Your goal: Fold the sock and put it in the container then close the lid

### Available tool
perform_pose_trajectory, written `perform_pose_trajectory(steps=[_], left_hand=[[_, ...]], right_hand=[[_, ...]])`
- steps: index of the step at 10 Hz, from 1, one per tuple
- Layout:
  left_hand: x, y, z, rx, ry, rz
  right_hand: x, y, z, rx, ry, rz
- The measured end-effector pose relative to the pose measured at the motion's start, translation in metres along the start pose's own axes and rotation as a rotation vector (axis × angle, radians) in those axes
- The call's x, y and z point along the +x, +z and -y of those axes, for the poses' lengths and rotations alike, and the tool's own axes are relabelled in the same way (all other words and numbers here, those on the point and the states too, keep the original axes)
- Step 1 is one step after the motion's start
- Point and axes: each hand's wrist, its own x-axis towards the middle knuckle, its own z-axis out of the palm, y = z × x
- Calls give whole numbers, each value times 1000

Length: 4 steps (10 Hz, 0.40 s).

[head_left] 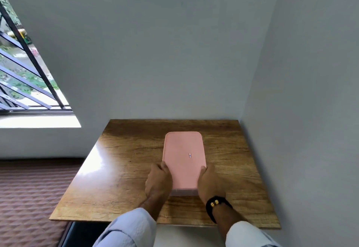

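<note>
A long rectangular container [183,192] with a pink lid [183,161] lies on the wooden table [120,169], its long side running away from me. The lid sits flat on top and bears a small sticker in its middle. My left hand [158,180] grips the left side of the container's near end, fingers curled over the lid's edge. My right hand [209,181] grips the right side in the same way. No sock is in view; the container's inside is hidden by the lid.
The table stands in a corner, with a grey wall behind it and another along its right side. A barred window [25,83] is at the left. A brown patterned surface [29,198] lies beside the table's left edge.
</note>
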Motion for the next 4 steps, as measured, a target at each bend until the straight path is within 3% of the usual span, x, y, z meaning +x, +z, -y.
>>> perform_pose_trajectory(steps=[1,2,3,4], left_hand=[[4,0,1,-48,-8,31],[-1,-21,-11,-23,17,114],[-10,-74,-30,92,258,-26],[-21,-146,-51,142,587,-269]], right_hand=[[4,-3,-1,86,11,36],[-6,-28,3,315,60,180],[-25,-72,17,222,-50,65],[-45,-122,49,111,-233,-241]])
